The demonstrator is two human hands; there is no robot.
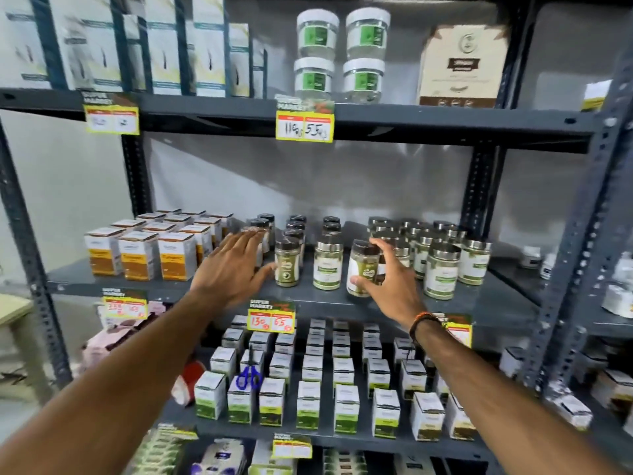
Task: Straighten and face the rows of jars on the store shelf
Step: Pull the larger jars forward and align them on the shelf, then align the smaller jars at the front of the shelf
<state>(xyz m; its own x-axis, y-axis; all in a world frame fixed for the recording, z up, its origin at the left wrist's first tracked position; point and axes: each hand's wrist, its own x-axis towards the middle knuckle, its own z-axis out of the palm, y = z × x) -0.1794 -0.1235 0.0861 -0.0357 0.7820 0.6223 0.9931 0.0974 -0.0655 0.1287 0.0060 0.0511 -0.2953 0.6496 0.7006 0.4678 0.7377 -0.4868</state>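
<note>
While your left hand (236, 265) lies open, fingers spread, thumb touching dark-lidded jar (287, 262) on middle shelf (178, 286), your right hand (387, 275) grips tilted jar (363, 268) at shelf front, silver-lidded jars (442, 265) just right.

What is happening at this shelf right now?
A person is tidying jars on the middle shelf. The right hand grips a dark-lidded jar, tilted at the front edge. The left hand is spread open over another row, its thumb near a front jar.
</note>
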